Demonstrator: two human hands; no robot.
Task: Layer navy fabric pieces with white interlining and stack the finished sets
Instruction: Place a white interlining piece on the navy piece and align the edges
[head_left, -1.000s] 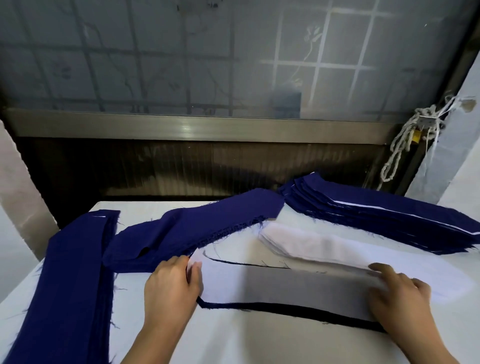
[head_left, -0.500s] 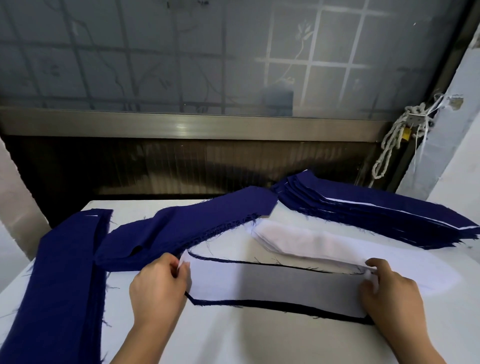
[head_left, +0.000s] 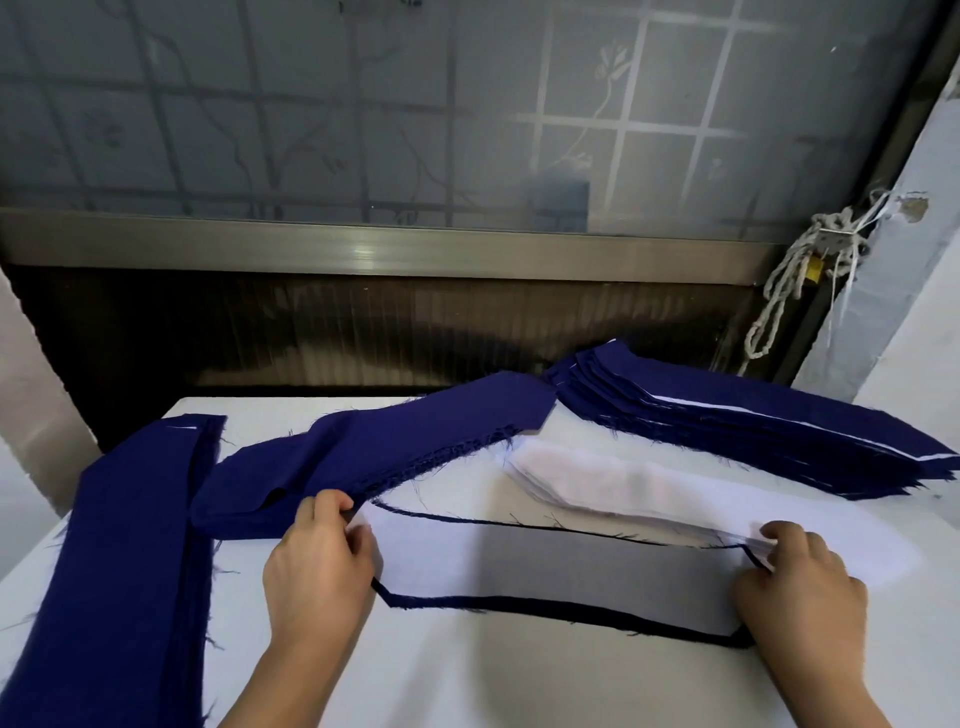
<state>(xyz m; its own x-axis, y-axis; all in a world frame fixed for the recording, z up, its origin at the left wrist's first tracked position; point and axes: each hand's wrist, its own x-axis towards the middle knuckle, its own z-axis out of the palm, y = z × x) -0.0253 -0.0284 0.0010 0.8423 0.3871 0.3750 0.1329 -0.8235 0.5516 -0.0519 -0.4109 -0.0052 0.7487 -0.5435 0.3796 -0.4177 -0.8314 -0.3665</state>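
We pinch, left hand (head_left: 317, 571) and right hand (head_left: 795, 587), the two ends of a white interlining sheet (head_left: 561, 566) squared on its navy fabric piece (head_left: 571, 609); finished navy-and-white sets (head_left: 753, 431) stack beyond the right grip, while apparently unlayered navy pieces (head_left: 395, 447) wait beyond the left.

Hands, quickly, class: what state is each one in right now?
Left hand: closed, pinching the left end of the white interlining.
Right hand: closed, fingers curled round its right end.

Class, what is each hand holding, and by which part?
The white interlining piece: left hand pinches its left end, right hand its right end.
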